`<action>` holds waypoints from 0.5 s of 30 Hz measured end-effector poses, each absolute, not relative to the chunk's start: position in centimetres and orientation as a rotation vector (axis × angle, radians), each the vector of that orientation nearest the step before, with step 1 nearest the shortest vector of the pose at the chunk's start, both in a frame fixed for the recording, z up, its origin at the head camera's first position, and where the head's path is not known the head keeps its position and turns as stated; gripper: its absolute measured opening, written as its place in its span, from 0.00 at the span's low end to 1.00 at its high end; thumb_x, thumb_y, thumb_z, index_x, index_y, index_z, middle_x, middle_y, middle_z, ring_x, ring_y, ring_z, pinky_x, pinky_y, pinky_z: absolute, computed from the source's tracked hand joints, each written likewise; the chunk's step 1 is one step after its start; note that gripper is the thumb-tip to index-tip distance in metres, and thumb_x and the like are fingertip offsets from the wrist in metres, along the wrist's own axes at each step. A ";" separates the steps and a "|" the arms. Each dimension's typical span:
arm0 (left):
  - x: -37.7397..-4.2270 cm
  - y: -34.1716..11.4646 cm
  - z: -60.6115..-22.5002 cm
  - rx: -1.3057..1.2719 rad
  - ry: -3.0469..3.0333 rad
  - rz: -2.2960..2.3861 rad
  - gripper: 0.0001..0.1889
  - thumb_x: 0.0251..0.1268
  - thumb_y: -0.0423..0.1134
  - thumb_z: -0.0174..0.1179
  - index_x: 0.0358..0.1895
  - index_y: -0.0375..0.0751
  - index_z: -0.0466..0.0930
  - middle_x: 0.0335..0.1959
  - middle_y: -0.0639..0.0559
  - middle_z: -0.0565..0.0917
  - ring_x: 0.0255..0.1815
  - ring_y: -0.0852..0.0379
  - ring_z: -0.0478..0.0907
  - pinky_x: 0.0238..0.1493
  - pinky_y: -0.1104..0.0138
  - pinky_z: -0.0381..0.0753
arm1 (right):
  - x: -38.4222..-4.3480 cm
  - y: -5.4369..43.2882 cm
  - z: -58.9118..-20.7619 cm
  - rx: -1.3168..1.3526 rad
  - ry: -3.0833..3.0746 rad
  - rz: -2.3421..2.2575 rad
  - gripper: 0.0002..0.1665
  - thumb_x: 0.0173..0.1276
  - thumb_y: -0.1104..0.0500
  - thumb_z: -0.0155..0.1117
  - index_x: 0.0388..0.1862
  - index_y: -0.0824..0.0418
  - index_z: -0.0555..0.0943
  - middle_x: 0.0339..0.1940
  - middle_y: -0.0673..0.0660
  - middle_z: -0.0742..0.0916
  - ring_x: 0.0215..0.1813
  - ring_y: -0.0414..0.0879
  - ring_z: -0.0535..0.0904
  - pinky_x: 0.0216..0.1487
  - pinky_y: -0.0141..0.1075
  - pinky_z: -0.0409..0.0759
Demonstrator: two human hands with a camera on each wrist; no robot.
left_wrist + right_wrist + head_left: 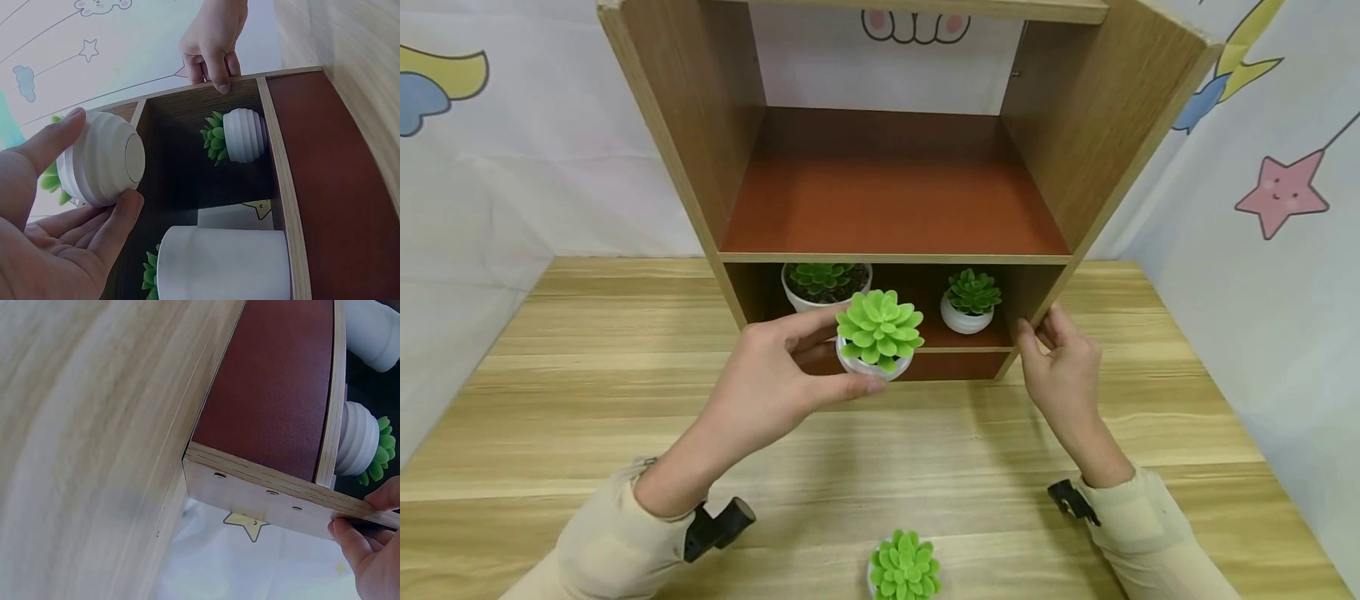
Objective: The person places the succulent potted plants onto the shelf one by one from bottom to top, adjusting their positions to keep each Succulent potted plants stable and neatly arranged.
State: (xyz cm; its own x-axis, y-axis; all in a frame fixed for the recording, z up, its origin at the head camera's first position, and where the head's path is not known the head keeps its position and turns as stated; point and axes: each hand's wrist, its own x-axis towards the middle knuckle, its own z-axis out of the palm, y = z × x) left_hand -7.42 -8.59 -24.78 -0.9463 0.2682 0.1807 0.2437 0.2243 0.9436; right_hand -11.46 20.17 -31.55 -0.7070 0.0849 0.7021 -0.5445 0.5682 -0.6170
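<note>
A pale, striped wood-grain surface (587, 400) fills the lower half of the head view, closed in on three sides by white fabric walls (512, 167) printed with cartoon shapes — a pink star (1283, 192) on the right wall, blue and yellow wings toward the upper corners. At the surface's far edge, near the middle, stands an open wooden shelf unit with red-brown boards (887, 208).

The left hand (767, 379) holds a small white ribbed pot with a bright green artificial succulent (878, 333), thumb and fingers curled round the pot's sides, just in front of the shelf unit's lower compartment and lifted clear of the surface. The right hand (1063, 358) pinches the front edge of the unit's right side panel, fingertips on the wood.

Inside the lower compartment sit two more plants: a larger smooth white pot with a dark green succulent (825, 283) at the left end, and a small white ribbed pot with a darker green succulent (972, 302) toward the right end. The upper compartment's red-brown board lies above them.

At the surface's near edge, roughly central, stands another bright green succulent (904, 568) — its pot mostly cut off by the frame.
</note>
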 end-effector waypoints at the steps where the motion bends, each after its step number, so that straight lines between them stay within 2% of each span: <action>1: -7.4 -8.6 -24.7 0.504 2.445 1.874 0.37 0.44 0.38 0.80 0.63 0.43 0.78 0.52 0.53 0.83 0.45 0.59 0.84 0.43 0.64 0.83 | -11.5 20.2 -31.6 0.366 -2.095 1.145 0.13 0.59 0.82 0.59 0.44 0.80 0.80 0.39 0.73 0.85 0.42 0.64 0.84 0.45 0.23 0.77; 8: -7.5 -8.8 -24.6 0.495 2.467 1.862 0.37 0.44 0.39 0.80 0.63 0.41 0.77 0.52 0.53 0.83 0.46 0.59 0.83 0.45 0.62 0.83 | -11.6 20.2 -31.6 0.370 -2.100 1.165 0.13 0.60 0.82 0.58 0.45 0.80 0.79 0.40 0.74 0.85 0.43 0.66 0.84 0.46 0.24 0.78; 15: -7.5 -9.0 -24.3 0.511 2.448 1.900 0.38 0.44 0.37 0.80 0.64 0.40 0.76 0.50 0.52 0.84 0.46 0.59 0.84 0.44 0.64 0.83 | -11.6 20.3 -31.7 0.369 -2.103 1.164 0.13 0.61 0.82 0.59 0.45 0.80 0.80 0.40 0.74 0.85 0.43 0.65 0.84 0.45 0.24 0.78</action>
